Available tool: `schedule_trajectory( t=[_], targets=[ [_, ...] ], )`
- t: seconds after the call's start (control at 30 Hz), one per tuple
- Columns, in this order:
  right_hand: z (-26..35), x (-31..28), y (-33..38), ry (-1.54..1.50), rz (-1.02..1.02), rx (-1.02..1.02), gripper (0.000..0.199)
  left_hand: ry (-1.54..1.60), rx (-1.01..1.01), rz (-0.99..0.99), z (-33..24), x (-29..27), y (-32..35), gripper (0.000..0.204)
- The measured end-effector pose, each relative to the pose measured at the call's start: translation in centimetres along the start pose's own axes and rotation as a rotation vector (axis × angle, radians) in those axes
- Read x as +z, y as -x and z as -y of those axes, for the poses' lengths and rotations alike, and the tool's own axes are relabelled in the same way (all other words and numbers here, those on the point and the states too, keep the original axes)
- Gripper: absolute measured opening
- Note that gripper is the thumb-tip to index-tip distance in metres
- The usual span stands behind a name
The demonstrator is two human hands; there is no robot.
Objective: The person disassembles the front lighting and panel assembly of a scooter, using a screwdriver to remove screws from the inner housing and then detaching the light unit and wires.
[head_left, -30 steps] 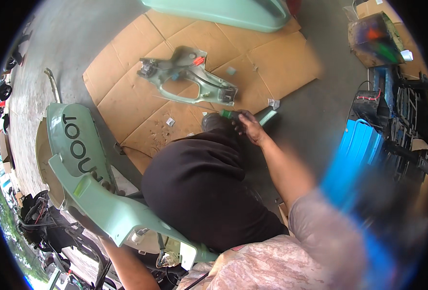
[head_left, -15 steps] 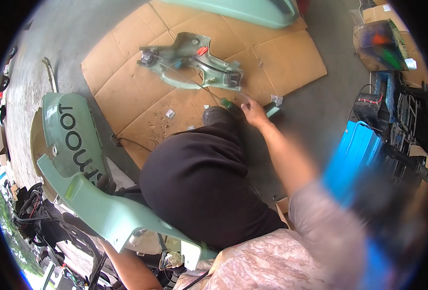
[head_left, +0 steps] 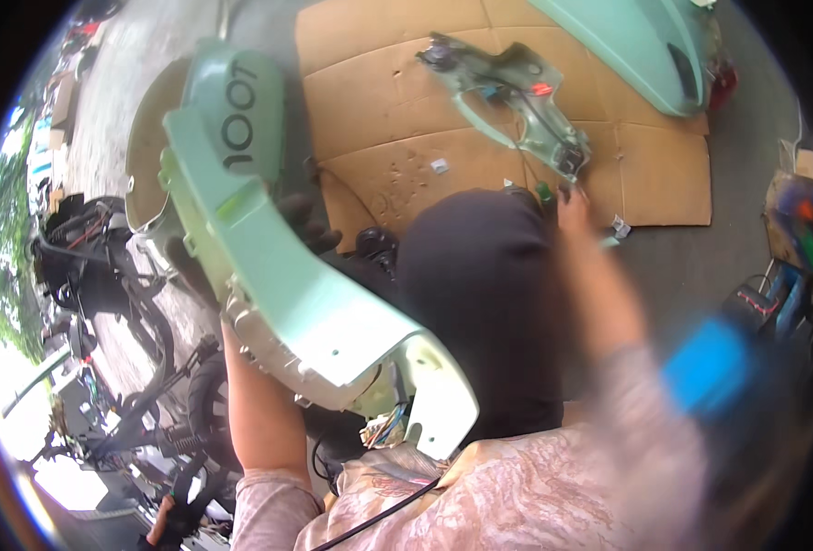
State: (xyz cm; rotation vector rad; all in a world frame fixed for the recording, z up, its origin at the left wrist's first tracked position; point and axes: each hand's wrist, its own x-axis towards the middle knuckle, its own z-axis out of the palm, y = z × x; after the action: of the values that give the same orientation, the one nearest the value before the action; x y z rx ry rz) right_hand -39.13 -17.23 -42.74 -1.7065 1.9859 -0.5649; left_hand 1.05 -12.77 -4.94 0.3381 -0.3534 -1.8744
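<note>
A long mint-green plastic panel lies tilted across my left side, its lower end near my body. My left hand, in a dark glove, grips it from beneath, fingers showing past its right edge. A bundle of coloured wires hangs by its lower end. Bare and blurred, my right hand is beside a green-handled screwdriver; I cannot tell whether its fingers touch the handle. The screwdriver's thin shaft reaches over another green panel with fittings, which lies inner side up on flattened cardboard.
A lettered green panel stands at the left, near a partly dismantled motorbike. A larger green panel rests at the far right of the cardboard. My dark-trousered knee rises between my hands. Blue crate-like shape at right is blurred.
The view has swung left, so the floor things appear farther right. The panel in my left hand is raised and closer. My right hand is nearer the screwdriver handle.
</note>
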Motion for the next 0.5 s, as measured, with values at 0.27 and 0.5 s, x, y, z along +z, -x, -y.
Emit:
schedule_trajectory(
  t=[0.27,0.5],
  targets=[
    [2.3,-3.7,-0.1,-0.264,-0.189,0.209,0.028,-0.209,0.322,-0.26,-4.1,-2.0,2.9,0.057],
    [22.0,-25.2,5.3,-0.815,-0.267,-0.109,0.019,-0.16,0.205,-0.257,-3.6,1.0,3.0,0.053]
  ],
)
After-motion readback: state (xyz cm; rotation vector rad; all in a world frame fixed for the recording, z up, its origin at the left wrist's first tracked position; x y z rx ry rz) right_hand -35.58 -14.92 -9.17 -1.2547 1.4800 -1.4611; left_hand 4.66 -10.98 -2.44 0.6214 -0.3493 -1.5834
